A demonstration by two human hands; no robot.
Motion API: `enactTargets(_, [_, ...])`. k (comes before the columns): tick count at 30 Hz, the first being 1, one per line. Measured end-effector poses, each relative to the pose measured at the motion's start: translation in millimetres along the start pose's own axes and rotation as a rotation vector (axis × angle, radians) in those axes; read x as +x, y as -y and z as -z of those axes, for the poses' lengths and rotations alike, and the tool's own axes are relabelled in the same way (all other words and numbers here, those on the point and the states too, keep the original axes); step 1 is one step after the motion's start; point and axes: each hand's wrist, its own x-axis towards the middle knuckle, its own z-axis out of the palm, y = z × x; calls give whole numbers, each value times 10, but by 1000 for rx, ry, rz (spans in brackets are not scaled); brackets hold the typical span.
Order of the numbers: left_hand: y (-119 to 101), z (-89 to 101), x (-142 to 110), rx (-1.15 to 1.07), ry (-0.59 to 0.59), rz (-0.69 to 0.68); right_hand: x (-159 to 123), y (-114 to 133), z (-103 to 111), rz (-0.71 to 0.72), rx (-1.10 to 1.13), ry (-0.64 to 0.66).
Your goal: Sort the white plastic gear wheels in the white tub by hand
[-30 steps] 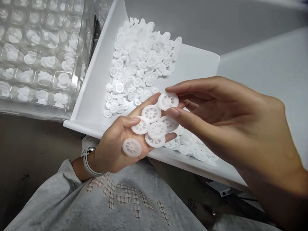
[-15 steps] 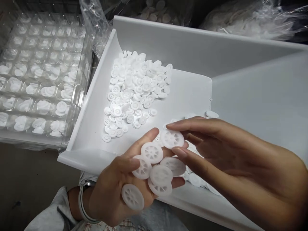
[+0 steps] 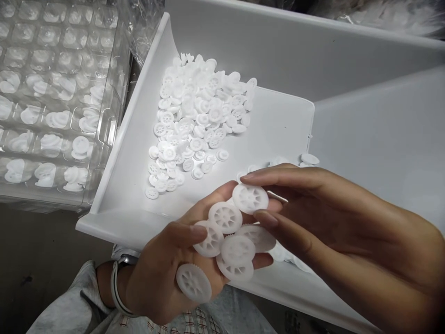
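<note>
A white tray (image 3: 278,111) with tall sides is under the hands. Past its left edge is a clear box (image 3: 52,195) with rows of little cups, and white bits sit in many of them. A shiny clear bag (image 3: 142,28) is behind the tray's far left corner, and a clear bag of pale things (image 3: 392,18) lies past the far edge, toward the right. The two hands are in the way of the tray's near edge, so the small heap (image 3: 283,253) there is partly hidden.

The left hand (image 3: 174,264) is palm up and holds six white wheels (image 3: 225,217), with its thumb on one of them. Five of these are bunched together, and one lies apart near the wrist. The right hand (image 3: 281,199) has a narrow grip: finger and thumb pinch one white wheel (image 3: 250,198) by its rim, over the left fingertips. That makes seven wheels in the hands. A big heap (image 3: 205,111) fills the tray's far left corner, too many to count.
</note>
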Motion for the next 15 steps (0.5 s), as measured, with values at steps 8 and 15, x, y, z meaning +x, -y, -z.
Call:
enactTargets(8, [-24,-4,-23,55,-22,-36,34,68,-88,-42,76,-32])
enactTargets(15, [-9,-25,-43,25,-43,-72,5,108,-37,-26,50,-65])
